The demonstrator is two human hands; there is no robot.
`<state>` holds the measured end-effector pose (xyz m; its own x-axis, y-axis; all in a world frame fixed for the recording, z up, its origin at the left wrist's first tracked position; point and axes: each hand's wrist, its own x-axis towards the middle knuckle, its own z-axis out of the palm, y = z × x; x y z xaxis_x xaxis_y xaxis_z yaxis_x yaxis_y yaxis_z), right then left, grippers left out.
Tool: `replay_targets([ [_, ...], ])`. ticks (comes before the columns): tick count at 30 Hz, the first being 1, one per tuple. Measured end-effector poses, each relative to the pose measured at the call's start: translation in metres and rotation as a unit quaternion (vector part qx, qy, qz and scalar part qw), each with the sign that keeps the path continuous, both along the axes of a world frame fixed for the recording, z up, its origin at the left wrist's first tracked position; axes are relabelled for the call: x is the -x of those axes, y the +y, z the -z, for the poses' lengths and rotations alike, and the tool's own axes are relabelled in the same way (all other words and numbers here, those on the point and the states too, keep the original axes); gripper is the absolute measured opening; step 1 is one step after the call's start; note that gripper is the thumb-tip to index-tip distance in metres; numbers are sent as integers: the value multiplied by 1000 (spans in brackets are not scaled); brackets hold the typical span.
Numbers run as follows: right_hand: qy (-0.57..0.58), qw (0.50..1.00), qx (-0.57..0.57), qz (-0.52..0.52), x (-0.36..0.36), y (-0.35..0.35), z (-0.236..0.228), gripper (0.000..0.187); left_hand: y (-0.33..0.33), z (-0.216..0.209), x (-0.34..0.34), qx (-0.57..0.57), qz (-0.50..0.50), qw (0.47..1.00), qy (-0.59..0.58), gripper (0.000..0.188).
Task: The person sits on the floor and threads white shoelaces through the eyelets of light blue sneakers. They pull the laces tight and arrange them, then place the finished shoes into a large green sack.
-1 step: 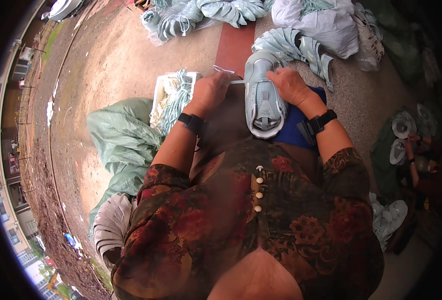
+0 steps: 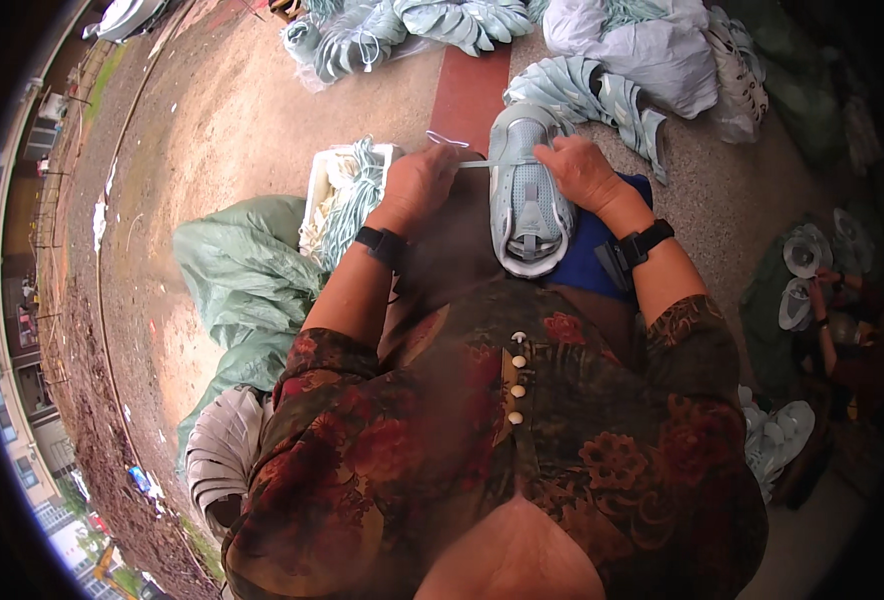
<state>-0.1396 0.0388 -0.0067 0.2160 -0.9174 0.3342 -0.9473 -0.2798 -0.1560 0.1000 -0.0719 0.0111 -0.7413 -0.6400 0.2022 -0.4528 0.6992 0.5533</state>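
Observation:
A pale blue-grey shoe upper [image 2: 532, 220] lies on my lap, its toe end away from me and its heel end near my body. Across its toe half stretches a pale flat shoelace [image 2: 475, 163], taut between my hands. On the left, my left hand [image 2: 422, 185] is closed round one end of the lace, clear of the shoe. My right hand [image 2: 582, 172] pinches the lace at the shoe's right edge. A thin whitish loop [image 2: 446, 138] sticks out beyond my left fingers; I cannot make out what it is.
A white box [image 2: 316, 190] of laces stands left of my left forearm, beside a green sack [image 2: 237, 250]. Fanned shoe uppers [image 2: 562, 88] and a white bag [image 2: 632, 50] lie ahead. Blue material [image 2: 592, 255] is under the shoe. Another person's hands [image 2: 824, 285] hold pieces at right.

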Motion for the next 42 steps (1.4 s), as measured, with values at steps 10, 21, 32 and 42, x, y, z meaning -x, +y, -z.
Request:
replay_targets([
  [10,-11,996,63,63,36,13,-5,3,-32,28,-38,1,17,999,43,15],
  [21,293,791,35,536,439,378,-74,19,-115,44,-184,13,-20,994,102,13],
  [32,59,626,-163,760,392,461,-114,40,-113,2,-337,-83,-269,959,12,16],
  [42,-562,640,-105,513,213,239,34,27,-70,30,-462,-156,-455,857,-185,21],
])
